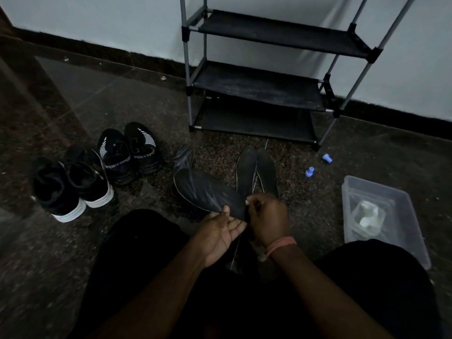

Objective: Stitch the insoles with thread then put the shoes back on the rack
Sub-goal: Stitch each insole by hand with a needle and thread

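A dark insole [208, 189] stretches from my hands out to the left over the floor. My left hand [220, 233] lies palm up under its near end, thumb pressed on top. My right hand [266, 216] is pinched at the insole's near edge, and a pale thread [236, 250] hangs down from there between my wrists. Two more dark insoles [256, 172] lie side by side on the floor just beyond my hands, and another one [183, 157] lies to their left. The needle is too small to make out.
A black sport pair [129, 152] and a white-soled black pair [71, 184] stand at the left. The black shoe rack [256, 84] stands against the wall ahead. Two blue spools [318, 165] and a clear plastic box [381, 216] sit on the right.
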The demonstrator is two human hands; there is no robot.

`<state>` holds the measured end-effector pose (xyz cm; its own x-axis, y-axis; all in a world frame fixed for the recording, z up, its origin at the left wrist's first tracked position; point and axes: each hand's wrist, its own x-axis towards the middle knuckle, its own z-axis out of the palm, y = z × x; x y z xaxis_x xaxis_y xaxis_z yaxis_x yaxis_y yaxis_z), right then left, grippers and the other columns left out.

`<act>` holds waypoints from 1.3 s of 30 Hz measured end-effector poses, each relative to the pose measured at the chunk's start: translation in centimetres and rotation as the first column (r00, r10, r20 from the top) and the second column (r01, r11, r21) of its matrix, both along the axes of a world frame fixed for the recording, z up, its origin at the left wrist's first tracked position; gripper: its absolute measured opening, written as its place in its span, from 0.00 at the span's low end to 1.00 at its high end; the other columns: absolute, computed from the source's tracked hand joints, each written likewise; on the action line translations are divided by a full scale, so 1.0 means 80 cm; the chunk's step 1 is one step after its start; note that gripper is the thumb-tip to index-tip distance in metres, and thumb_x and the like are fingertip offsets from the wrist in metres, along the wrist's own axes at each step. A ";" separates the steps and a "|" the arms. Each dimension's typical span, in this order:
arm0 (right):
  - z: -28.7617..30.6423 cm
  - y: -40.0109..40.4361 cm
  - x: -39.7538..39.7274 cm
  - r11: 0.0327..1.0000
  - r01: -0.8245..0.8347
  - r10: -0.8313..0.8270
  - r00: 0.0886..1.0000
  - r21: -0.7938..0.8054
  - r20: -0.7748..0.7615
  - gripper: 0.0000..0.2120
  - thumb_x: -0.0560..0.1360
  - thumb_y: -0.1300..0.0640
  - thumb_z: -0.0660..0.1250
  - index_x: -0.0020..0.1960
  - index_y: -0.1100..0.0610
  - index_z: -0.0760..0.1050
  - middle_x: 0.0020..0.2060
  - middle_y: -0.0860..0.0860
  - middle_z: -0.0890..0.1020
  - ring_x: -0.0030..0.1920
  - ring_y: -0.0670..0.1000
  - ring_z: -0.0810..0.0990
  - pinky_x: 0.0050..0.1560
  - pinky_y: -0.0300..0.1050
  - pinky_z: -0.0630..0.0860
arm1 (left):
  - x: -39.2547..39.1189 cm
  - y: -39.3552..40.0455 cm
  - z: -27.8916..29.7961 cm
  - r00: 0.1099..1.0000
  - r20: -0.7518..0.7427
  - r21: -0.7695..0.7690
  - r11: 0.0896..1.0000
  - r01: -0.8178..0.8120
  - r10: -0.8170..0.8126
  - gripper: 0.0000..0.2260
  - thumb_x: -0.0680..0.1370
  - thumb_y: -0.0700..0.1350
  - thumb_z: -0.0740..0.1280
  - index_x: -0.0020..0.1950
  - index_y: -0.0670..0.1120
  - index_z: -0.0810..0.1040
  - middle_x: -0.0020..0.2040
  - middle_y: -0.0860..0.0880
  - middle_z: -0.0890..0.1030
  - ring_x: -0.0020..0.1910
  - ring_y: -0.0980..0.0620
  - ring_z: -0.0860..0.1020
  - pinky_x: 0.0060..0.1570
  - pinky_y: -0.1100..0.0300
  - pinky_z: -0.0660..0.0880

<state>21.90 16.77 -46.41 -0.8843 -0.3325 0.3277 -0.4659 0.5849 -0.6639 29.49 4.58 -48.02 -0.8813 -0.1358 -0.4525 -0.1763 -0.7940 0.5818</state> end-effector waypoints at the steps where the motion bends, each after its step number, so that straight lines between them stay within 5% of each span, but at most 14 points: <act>1: 0.000 0.002 -0.004 1.000 0.017 -0.017 1.000 0.003 0.014 0.07 0.71 0.67 0.71 0.41 0.57 0.83 0.40 0.53 0.85 0.41 0.52 0.83 0.44 0.43 0.77 | -0.001 -0.001 -0.001 1.000 -0.002 0.008 1.000 -0.005 0.005 0.13 0.86 0.44 0.57 0.58 0.36 0.75 0.55 0.38 0.85 0.57 0.46 0.84 0.55 0.54 0.82; 5: 0.004 0.007 0.003 0.972 0.136 -0.083 0.963 -0.193 0.257 0.04 0.73 0.60 0.73 0.42 0.53 0.83 0.38 0.45 0.85 0.41 0.42 0.83 0.46 0.41 0.79 | -0.005 -0.014 -0.007 0.999 0.003 -0.024 0.999 -0.046 0.046 0.12 0.85 0.44 0.58 0.63 0.39 0.74 0.60 0.37 0.82 0.60 0.42 0.82 0.58 0.48 0.79; 9: 0.012 0.016 -0.010 0.852 0.341 -0.129 0.872 -0.397 0.472 0.05 0.74 0.62 0.73 0.44 0.53 0.81 0.38 0.50 0.85 0.40 0.47 0.83 0.45 0.45 0.79 | -0.013 -0.026 -0.007 0.999 0.024 -0.122 0.992 -0.043 0.046 0.18 0.82 0.44 0.61 0.71 0.40 0.72 0.66 0.38 0.79 0.65 0.37 0.78 0.67 0.40 0.71; 13: 0.017 0.017 -0.007 0.773 0.417 -0.070 0.805 -0.477 0.590 0.07 0.74 0.66 0.70 0.47 0.55 0.81 0.38 0.56 0.83 0.35 0.46 0.79 0.40 0.42 0.75 | -0.007 -0.027 -0.003 0.998 0.000 -0.134 0.989 -0.058 0.058 0.20 0.80 0.42 0.58 0.70 0.37 0.74 0.66 0.36 0.79 0.66 0.39 0.77 0.68 0.44 0.71; 19: 0.027 -0.004 0.016 0.830 0.164 0.213 0.791 -0.534 0.574 0.08 0.80 0.66 0.64 0.56 0.61 0.80 0.39 0.57 0.83 0.33 0.53 0.79 0.33 0.43 0.78 | -0.007 -0.035 -0.001 0.995 -0.082 -0.006 0.998 -0.059 0.058 0.21 0.76 0.40 0.57 0.64 0.32 0.79 0.64 0.31 0.78 0.59 0.39 0.80 0.66 0.44 0.72; 22: 0.018 -0.013 0.027 0.848 0.084 0.282 0.764 -0.524 0.579 0.05 0.78 0.68 0.67 0.53 0.65 0.79 0.54 0.56 0.83 0.41 0.53 0.83 0.38 0.45 0.82 | -0.005 -0.033 0.004 0.990 -0.141 0.045 0.999 0.002 0.004 0.21 0.78 0.42 0.56 0.63 0.36 0.81 0.65 0.36 0.79 0.61 0.39 0.78 0.64 0.46 0.71; 26: 0.006 -0.016 0.028 0.883 -0.009 0.286 0.802 -0.469 0.524 0.04 0.75 0.66 0.72 0.49 0.62 0.79 0.52 0.59 0.83 0.50 0.57 0.84 0.47 0.45 0.82 | -0.004 -0.035 0.008 0.994 -0.110 0.057 0.998 0.023 -0.016 0.24 0.81 0.50 0.59 0.70 0.36 0.75 0.67 0.36 0.78 0.67 0.38 0.77 0.70 0.46 0.69; 29: 0.009 -0.017 0.030 0.884 -0.035 0.303 0.801 -0.465 0.516 0.07 0.75 0.68 0.71 0.51 0.60 0.81 0.52 0.52 0.85 0.52 0.50 0.84 0.54 0.45 0.81 | -0.004 -0.037 0.012 0.999 -0.050 0.057 0.998 -0.009 0.012 0.30 0.83 0.62 0.57 0.60 0.38 0.84 0.62 0.38 0.82 0.59 0.42 0.82 0.59 0.48 0.76; 33: 0.016 -0.013 0.036 0.871 -0.067 0.354 0.773 -0.487 0.526 0.10 0.75 0.68 0.72 0.55 0.62 0.82 0.50 0.50 0.86 0.52 0.44 0.84 0.52 0.36 0.79 | -0.004 -0.037 0.010 0.998 -0.041 0.058 0.997 0.058 -0.056 0.39 0.80 0.70 0.49 0.55 0.40 0.87 0.59 0.38 0.84 0.57 0.43 0.84 0.60 0.47 0.75; 39: 0.005 -0.018 0.051 0.911 -0.384 0.411 0.881 -0.152 0.233 0.08 0.74 0.65 0.72 0.51 0.56 0.86 0.51 0.46 0.84 0.53 0.41 0.81 0.57 0.37 0.77 | -0.007 -0.039 -0.003 0.991 -0.048 0.077 0.989 0.125 -0.122 0.45 0.77 0.74 0.48 0.73 0.38 0.72 0.72 0.40 0.74 0.70 0.41 0.75 0.68 0.45 0.70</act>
